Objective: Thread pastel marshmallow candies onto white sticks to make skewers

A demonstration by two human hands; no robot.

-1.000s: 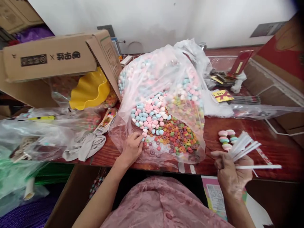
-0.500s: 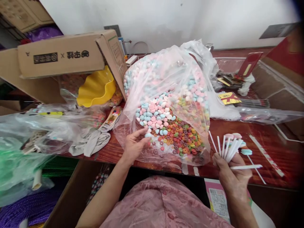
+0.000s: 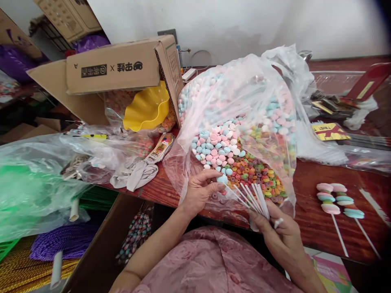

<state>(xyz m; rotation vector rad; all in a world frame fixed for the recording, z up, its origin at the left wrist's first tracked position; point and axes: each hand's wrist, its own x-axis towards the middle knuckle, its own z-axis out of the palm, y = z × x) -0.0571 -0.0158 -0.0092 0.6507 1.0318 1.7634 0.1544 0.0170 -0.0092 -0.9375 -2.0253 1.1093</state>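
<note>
Between the thumb and fingers of my left hand (image 3: 200,191) is a blue marshmallow (image 3: 222,179). My right hand (image 3: 279,228) is closed around a bundle of white sticks (image 3: 258,198); one stick points out left, its tip close to the marshmallow. Whether they touch is unclear. Behind both hands lies a large clear plastic bag (image 3: 238,81), with pink, blue and white marshmallows (image 3: 215,148) and colourful ring-shaped gummies (image 3: 259,171) showing at its opening. To the right, two marshmallow skewers (image 3: 329,199) lie on the dark red table (image 3: 305,236).
A cardboard box (image 3: 113,67) holding a yellow wavy bowl (image 3: 148,108) stands at the left. Nearer are a grey cloth (image 3: 134,175) and plastic bags (image 3: 39,175). Below the table's left edge are purple cords (image 3: 64,240). A yellow packet (image 3: 330,132) lies back right.
My left hand has lifted a blue marshmallow from the pile. My right hand has brought the sticks leftward, close to it, uncovering the two skewers on the table. The view has shifted left.
</note>
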